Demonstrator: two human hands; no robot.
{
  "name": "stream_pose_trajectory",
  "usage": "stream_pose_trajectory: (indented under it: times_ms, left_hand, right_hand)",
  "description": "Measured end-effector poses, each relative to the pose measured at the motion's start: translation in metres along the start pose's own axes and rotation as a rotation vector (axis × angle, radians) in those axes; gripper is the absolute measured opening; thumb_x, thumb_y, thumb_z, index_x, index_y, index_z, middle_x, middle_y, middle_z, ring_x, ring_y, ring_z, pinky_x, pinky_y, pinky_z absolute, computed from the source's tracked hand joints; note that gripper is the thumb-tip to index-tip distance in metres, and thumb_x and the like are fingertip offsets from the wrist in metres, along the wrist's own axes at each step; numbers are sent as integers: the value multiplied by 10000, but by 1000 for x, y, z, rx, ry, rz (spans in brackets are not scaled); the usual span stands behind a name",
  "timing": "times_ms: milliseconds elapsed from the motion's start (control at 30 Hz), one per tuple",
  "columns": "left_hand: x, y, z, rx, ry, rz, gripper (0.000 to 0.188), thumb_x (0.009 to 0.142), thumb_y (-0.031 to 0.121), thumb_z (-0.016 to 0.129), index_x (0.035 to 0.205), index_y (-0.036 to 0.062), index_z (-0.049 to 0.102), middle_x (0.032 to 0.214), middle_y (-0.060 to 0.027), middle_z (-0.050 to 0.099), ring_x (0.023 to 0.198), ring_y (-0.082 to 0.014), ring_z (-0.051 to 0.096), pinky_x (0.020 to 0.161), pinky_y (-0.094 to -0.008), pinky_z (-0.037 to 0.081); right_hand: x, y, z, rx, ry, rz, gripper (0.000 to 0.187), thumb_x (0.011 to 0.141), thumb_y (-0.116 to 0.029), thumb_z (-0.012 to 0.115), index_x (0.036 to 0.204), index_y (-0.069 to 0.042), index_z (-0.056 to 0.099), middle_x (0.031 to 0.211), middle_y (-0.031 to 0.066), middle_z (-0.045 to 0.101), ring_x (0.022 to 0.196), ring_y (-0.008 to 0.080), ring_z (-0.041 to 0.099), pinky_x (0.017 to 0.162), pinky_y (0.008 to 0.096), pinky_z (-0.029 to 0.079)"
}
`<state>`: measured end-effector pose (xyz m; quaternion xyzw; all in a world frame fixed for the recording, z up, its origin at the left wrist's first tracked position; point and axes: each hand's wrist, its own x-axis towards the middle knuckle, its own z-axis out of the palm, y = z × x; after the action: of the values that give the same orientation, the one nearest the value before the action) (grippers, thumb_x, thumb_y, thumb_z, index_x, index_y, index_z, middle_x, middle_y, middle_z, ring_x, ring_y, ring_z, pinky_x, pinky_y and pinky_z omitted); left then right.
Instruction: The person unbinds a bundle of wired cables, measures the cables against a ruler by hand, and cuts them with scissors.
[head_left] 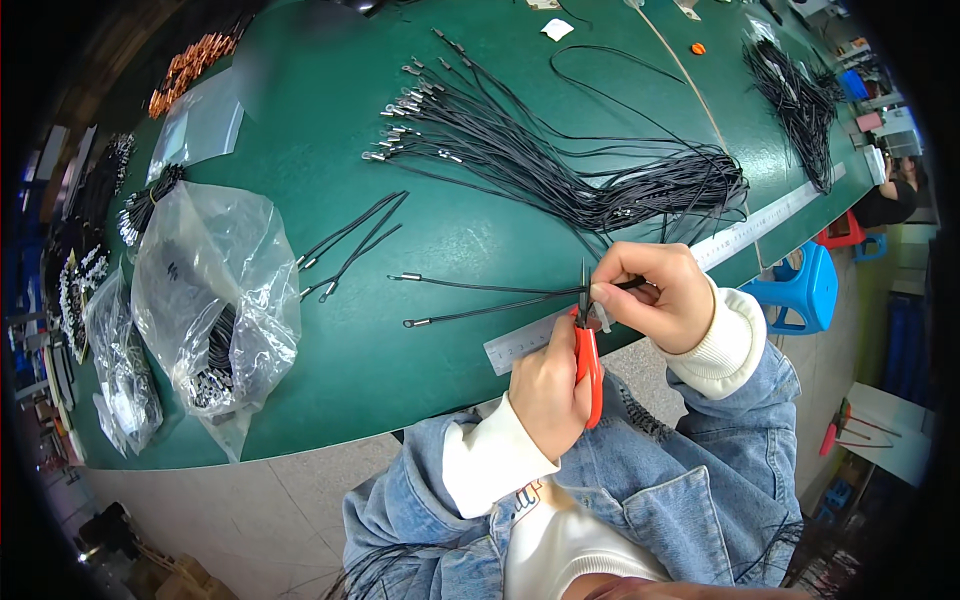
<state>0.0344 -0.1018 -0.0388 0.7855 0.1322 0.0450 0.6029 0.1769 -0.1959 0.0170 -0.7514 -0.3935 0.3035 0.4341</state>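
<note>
My left hand (546, 398) is closed round the red handles of a pair of scissors (590, 385). Their blades point away from me and lie against two black cords (500, 303). With thumb and fingers pinched, my right hand (662, 298) grips these cords just right of the blades. The cords run out to the left and end in small metal ring terminals. A long ruler (515, 340) lies under my hands along the near edge of the green table (380, 390). Whether the blades are parted around the cords is too small to tell.
A large bundle of black cords with metal ends (560, 180) lies beyond my hands. Several short cords (352, 245) rest left of centre, beside a clear plastic bag (215, 300). Another cord bundle (795, 105) is at the far right. A blue stool (808, 290) stands off the right edge.
</note>
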Motion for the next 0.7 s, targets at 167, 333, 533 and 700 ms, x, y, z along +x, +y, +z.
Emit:
stream_pose_trajectory:
  times_ms: [167,333,533,700]
  left_hand:
    - [0,0,2,-32,56,-38,212,826,3,475,1027,-49,518,763,-221,629,653,-367,642,574,-376,502]
    - [1,-5,3,-129,69,2,200,831,14,460,1016,-32,519,770,-196,628,632,-326,642,585,-361,501]
    - [3,-4,-5,-276,-73,-198,179,863,81,469,1011,-15,503,711,-168,610,586,-320,616,551,-370,480]
    - [3,2,-9,-490,-148,-364,213,931,128,407,1005,-38,517,533,-44,506,403,-118,489,411,-254,387]
  right_hand:
    - [4,3,2,-16,-23,6,85,823,-60,611,801,21,597,653,71,619,553,98,583,499,230,456]
    - [10,5,2,-59,-51,18,99,830,-81,617,808,14,601,642,60,611,541,87,557,499,224,435]
    - [17,5,2,-19,-106,78,111,840,-100,612,819,9,612,654,65,620,566,94,568,527,231,446]
    - [21,18,5,-4,-133,-16,115,844,-105,609,827,8,622,680,77,641,584,116,599,544,244,466]
